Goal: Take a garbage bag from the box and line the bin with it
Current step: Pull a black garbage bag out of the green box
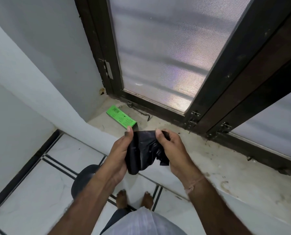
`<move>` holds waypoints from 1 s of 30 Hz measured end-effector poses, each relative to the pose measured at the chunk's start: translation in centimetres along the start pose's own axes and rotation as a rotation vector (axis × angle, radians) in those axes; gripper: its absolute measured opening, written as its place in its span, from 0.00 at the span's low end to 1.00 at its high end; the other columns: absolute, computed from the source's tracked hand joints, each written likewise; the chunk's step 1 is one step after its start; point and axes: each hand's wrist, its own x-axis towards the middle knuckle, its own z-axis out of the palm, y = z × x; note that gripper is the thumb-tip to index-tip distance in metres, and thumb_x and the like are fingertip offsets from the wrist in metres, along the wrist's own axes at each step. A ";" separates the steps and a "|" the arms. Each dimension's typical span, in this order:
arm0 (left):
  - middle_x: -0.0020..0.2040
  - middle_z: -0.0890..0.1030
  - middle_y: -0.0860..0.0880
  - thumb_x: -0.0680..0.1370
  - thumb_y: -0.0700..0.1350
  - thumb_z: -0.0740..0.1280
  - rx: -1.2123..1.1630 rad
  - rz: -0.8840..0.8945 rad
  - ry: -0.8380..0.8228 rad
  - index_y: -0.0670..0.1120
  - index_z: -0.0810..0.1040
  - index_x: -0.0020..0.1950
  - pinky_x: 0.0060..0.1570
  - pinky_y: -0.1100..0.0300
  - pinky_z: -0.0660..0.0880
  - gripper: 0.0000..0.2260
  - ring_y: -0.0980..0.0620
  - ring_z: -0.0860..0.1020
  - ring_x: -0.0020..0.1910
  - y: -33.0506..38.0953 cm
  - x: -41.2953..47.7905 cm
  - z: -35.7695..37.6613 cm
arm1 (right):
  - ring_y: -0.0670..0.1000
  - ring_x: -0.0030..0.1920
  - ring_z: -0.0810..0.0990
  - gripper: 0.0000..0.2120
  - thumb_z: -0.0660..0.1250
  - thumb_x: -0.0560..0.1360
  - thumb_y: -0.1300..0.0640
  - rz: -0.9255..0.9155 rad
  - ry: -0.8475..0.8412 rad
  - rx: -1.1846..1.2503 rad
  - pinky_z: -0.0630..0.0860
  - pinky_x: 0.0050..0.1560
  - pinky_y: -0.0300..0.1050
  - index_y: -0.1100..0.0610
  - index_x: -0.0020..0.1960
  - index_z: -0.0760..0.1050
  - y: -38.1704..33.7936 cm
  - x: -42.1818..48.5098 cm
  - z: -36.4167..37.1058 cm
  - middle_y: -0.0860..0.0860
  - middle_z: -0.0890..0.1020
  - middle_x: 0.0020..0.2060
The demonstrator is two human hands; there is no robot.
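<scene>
Both hands clamp black garbage bag [143, 150], still wadded, at waist height over sill edge: left hand [120, 154] on one side, right hand [171, 150] pinching other. Green box [121, 119] behind on sill [217, 168]; bin [82, 179] below left. Risk: thin film tearing if pulled apart wrong way.

Box [121, 118] lies on the sill [200, 160], left end, just in front of the window frame [151, 106]. Bag [144, 151] sits between left hand [120, 150] and right hand [171, 148], over the sill's front edge, nearer than the box. Bin [83, 178] on the floor below, left of the feet [134, 199].
</scene>
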 end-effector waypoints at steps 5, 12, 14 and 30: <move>0.62 0.84 0.37 0.81 0.62 0.63 -0.040 -0.012 0.013 0.40 0.81 0.66 0.68 0.33 0.72 0.27 0.36 0.81 0.64 -0.1 0.0 -0.5 | 0.50 0.40 0.81 0.11 0.61 0.85 0.56 -0.048 0.017 0.047 0.76 0.36 0.51 0.54 0.51 0.82 -0.1 0.1 0.1 0.49 0.85 0.41; 0.61 0.84 0.36 0.83 0.60 0.60 -0.007 0.000 -0.022 0.39 0.83 0.63 0.66 0.42 0.76 0.26 0.38 0.83 0.62 -0.3 0.2 -0.9 | 0.48 0.35 0.83 0.07 0.73 0.79 0.56 -0.089 -0.187 0.066 0.77 0.32 0.37 0.58 0.43 0.84 -0.6 -0.9 0.4 0.50 0.84 0.34; 0.61 0.85 0.38 0.83 0.62 0.58 -0.014 -0.009 -0.028 0.43 0.85 0.60 0.66 0.43 0.76 0.26 0.40 0.83 0.61 -0.3 0.1 -1.0 | 0.47 0.32 0.77 0.12 0.70 0.81 0.55 -0.097 -0.154 0.063 0.72 0.29 0.37 0.55 0.39 0.79 -0.2 -0.6 0.6 0.47 0.79 0.30; 0.60 0.85 0.38 0.83 0.62 0.58 -0.028 -0.003 -0.022 0.43 0.85 0.61 0.66 0.41 0.76 0.26 0.39 0.83 0.61 -0.1 -0.1 -1.9 | 0.60 0.47 0.88 0.13 0.74 0.77 0.47 -0.047 -0.164 0.067 0.79 0.40 0.54 0.55 0.54 0.86 0.1 -0.3 1.6 0.58 0.89 0.47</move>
